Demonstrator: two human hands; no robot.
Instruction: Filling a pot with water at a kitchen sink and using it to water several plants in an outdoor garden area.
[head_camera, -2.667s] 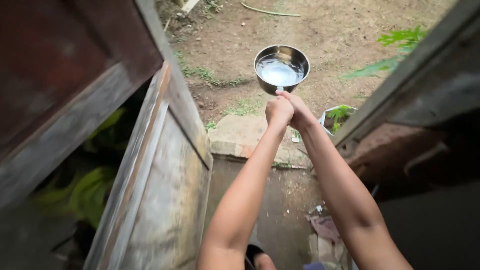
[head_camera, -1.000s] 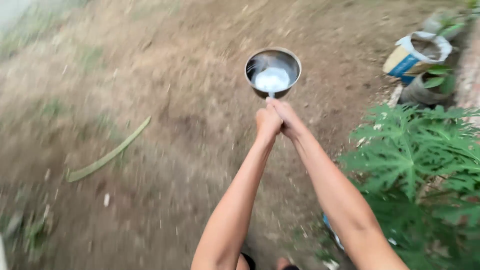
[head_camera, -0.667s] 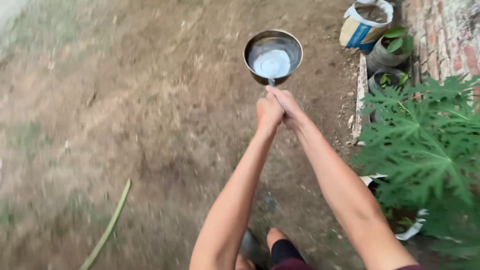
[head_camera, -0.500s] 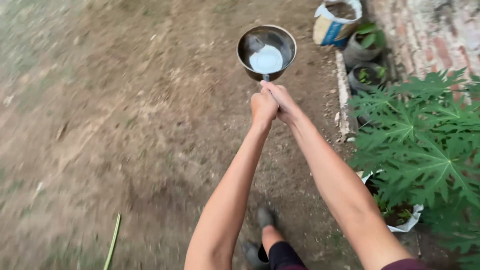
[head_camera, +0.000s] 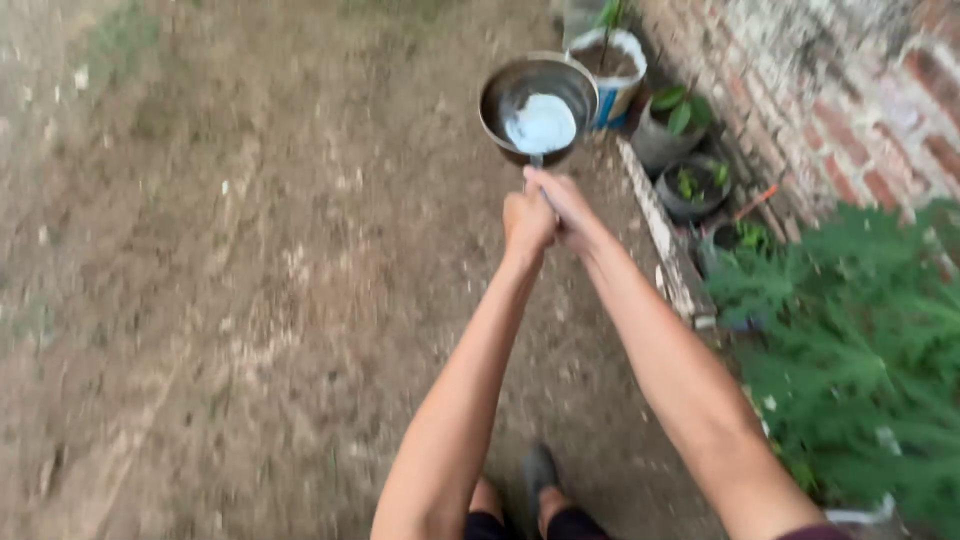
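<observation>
I have both hands out ahead: my left hand and right hand, fingers wrapped tight around the handle of a metal pan holding pale liquid, over bare dirt ground, potted plants right.

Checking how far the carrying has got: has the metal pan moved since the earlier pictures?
Yes. The metal pan, held out by both hands, has come from the wooden doorway across the dirt yard and now sits beside the potted plants by the brick wall.
</observation>
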